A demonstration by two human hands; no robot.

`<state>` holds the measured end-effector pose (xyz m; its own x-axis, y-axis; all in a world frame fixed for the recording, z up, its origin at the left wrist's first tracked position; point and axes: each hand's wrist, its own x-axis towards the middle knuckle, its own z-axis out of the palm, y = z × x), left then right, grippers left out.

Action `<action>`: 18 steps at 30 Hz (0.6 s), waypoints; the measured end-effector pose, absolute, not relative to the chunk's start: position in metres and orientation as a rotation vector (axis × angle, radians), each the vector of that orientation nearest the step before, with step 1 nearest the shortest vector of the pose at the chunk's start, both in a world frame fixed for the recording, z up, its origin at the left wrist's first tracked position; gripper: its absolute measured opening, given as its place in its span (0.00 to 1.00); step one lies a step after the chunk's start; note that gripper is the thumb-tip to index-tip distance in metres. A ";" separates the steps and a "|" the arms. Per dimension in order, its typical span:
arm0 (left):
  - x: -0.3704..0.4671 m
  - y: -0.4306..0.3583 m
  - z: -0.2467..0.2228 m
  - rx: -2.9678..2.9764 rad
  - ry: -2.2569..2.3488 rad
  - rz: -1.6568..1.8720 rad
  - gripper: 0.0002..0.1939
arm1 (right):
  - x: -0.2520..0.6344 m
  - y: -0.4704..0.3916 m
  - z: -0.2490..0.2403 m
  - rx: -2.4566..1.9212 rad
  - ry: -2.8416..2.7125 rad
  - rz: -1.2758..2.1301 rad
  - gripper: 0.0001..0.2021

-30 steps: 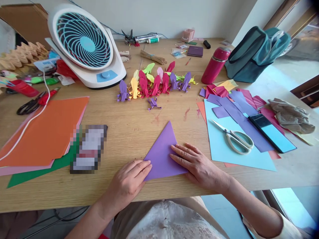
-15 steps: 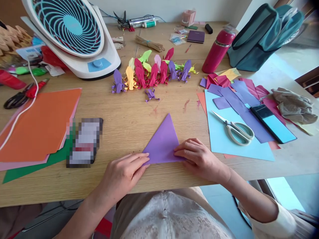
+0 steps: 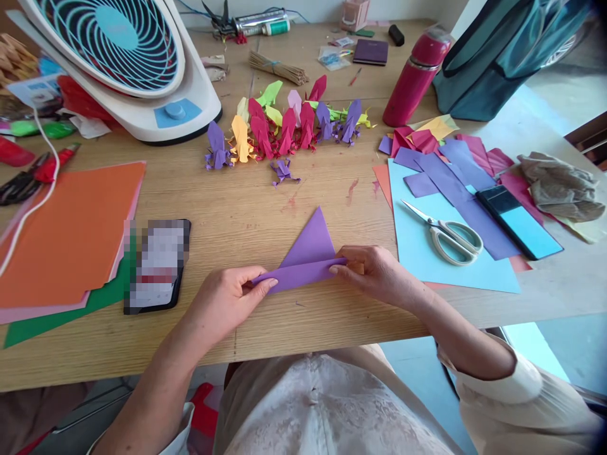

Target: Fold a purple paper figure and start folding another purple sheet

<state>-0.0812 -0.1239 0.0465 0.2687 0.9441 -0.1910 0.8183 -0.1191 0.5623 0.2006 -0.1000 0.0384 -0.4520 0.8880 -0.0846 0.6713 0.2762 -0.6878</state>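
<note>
Between my hands is a sheet of purple paper (image 3: 310, 243), a triangle whose point faces away from me. Its near edge is lifted and turned up as a long band across the base. My left hand (image 3: 234, 291) pinches the left end of that band between thumb and fingers. At the right end, my right hand (image 3: 367, 268) pinches the paper the same way. Beyond the triangle lies a small purple folded-paper figure (image 3: 283, 170), and behind it several folded-paper figures (image 3: 287, 129) in red, purple, yellow, green and pink stand in a group.
On the left are stacked coloured sheets (image 3: 71, 234), a phone (image 3: 159, 265) and a fan (image 3: 175, 117). To the right, scissors (image 3: 450, 237) lie on light-blue paper (image 3: 412, 265), near purple scraps (image 3: 446, 183) and a second phone (image 3: 519, 221). A red flask (image 3: 410, 88) stands behind.
The purple paper's near edge has come up off the table and now shows as a band. Both hands have shifted from resting on the flat triangle to pinching its ends. The view has tilted slightly.
</note>
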 end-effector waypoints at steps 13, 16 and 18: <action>-0.078 -0.106 0.045 1.775 1.631 0.251 0.19 | 0.188 -0.084 0.029 -1.603 -2.224 0.847 0.17; -0.077 -0.105 0.045 1.758 1.645 0.244 0.19 | 0.191 -0.083 0.029 -1.572 -2.203 0.914 0.16; -0.077 -0.105 0.044 1.755 1.651 0.241 0.19 | 0.194 -0.083 0.029 -1.523 -2.163 0.977 0.15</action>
